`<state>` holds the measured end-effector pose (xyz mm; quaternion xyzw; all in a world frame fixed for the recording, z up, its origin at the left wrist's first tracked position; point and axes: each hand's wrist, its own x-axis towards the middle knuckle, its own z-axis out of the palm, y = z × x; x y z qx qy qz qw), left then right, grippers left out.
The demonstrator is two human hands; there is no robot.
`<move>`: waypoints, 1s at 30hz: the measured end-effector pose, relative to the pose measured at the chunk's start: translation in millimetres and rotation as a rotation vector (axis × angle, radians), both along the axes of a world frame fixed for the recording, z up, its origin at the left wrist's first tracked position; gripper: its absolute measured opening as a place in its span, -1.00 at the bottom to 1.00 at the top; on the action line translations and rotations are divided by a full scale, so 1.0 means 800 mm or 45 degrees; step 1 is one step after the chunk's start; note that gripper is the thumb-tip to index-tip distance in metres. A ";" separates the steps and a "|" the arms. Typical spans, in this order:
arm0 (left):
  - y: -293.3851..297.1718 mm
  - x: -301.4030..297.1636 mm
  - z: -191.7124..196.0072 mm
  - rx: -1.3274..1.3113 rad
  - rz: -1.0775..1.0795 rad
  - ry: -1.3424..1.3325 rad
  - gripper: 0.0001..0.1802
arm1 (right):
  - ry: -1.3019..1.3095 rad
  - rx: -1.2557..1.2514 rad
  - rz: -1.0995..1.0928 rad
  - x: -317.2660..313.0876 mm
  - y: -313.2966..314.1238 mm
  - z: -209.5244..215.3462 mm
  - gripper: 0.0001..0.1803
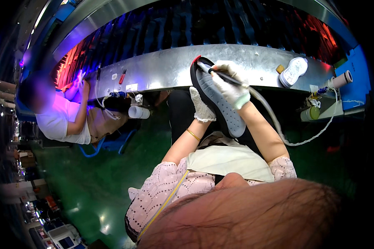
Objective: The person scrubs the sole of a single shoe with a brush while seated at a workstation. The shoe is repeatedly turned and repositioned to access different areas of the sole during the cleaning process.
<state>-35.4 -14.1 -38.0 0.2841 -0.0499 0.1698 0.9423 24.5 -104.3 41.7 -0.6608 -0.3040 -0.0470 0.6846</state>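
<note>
Left hand (202,108): white knitted cloth glove, matt.
Right hand (232,85): same white cloth glove, slightly fuzzy.
Shoe sole (224,106): grey rubbery face, matt, dotted with small bumps; black rim.
Hose (274,120): smooth pale plastic, faint sheen.
Conveyor edge (162,70): bare sheet metal, brushed, dully reflective.
Floor (112,178): green, glossy coating.

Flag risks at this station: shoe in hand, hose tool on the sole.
1. The hose loops across the right forearm; it could snag and jerk the tool off the sole.
2. The left hand alone supports the shoe in mid-air; it might twist.
3. Another shoe sole lies on the metal ledge and could get knocked.
</note>
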 end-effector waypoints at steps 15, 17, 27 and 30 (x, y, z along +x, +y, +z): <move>0.034 0.003 -0.002 -0.186 0.024 0.317 -0.12 | -0.015 -0.132 0.338 -0.030 -0.023 0.002 -0.79; 0.037 0.002 0.004 -0.113 0.085 0.379 -0.11 | 0.098 -0.203 0.147 -0.033 -0.026 0.001 -0.80; 0.050 -0.005 0.016 0.060 0.063 0.466 -0.13 | 0.307 -0.218 0.148 -0.044 -0.054 -0.014 -0.84; 0.049 -0.005 0.020 -0.094 -0.082 0.522 -0.14 | 0.174 -0.232 0.162 -0.052 -0.061 -0.021 -0.85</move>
